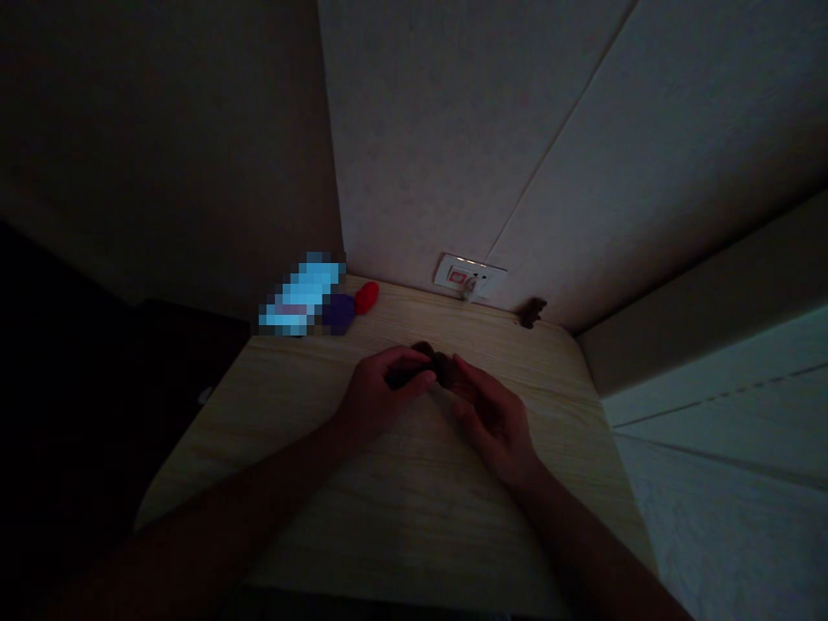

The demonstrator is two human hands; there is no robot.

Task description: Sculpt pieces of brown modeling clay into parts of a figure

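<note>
Over the middle of the table, a small dark brown rounded object (pixel 442 368) sits between my two hands. My left hand (pixel 381 388) is curled around its left side, with the thumb across the front. From the other side, my right hand (pixel 501 423) closes on it with bent fingers, the fingertips against its right end and the thumb lower down. Dim light and my fingers hide much of its shape, so I cannot make out its exact kind.
On the pale wooden table (pixel 401 517), a red oval piece (pixel 367 297) touches a purple piece (pixel 339 314) beside a bright pixelated rectangle (pixel 301 297). A small dark brown piece (pixel 531 312) lies at the back right. Behind is a wall socket (pixel 470 276) with a plug.
</note>
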